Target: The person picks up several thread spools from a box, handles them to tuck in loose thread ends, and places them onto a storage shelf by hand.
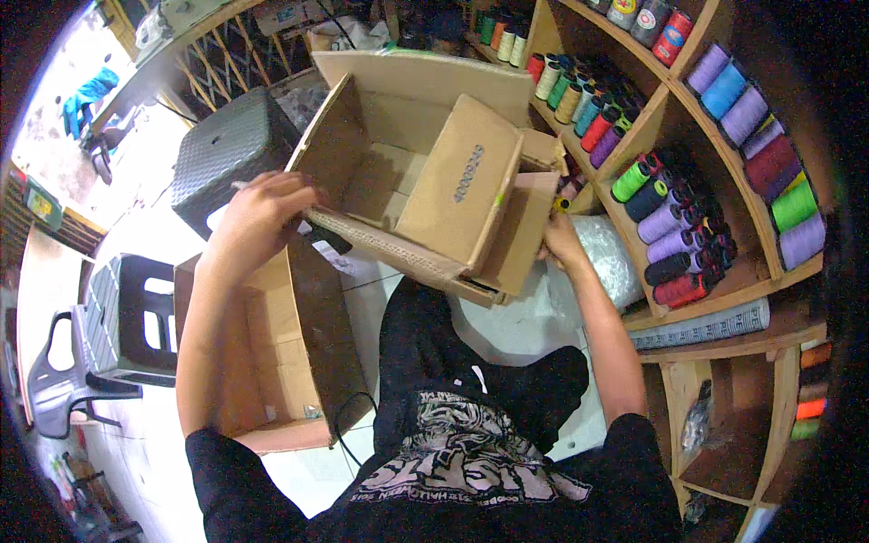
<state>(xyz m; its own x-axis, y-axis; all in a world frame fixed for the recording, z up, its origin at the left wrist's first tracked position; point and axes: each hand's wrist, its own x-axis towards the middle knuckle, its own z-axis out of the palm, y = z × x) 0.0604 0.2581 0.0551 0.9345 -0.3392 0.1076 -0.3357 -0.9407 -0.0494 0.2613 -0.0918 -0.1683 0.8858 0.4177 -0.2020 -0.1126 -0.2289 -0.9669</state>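
An open cardboard box [326, 163] is held up tilted in front of me. My left hand [267, 208] grips its near left rim, fingers curled over the edge. At its right side, my right hand [561, 242] is closed at the edge of a flap [523, 237], its fingertips partly hidden. Inside the box, on the right, sits a smaller brown carton [466, 176] with dark print on top. The left part of the box shows its bare bottom. Below my left forearm, a second open cardboard box [330, 330] stands on the floor.
Wooden shelves [665, 100] on the right hold several rows of coloured thread spools [670, 226]. A clear plastic-wrapped bundle [602, 262] lies beside my right forearm. Dark plastic stools [226, 149] and a grey chair [59, 380] stand on the left. A black cable [348, 407] runs by the lower box.
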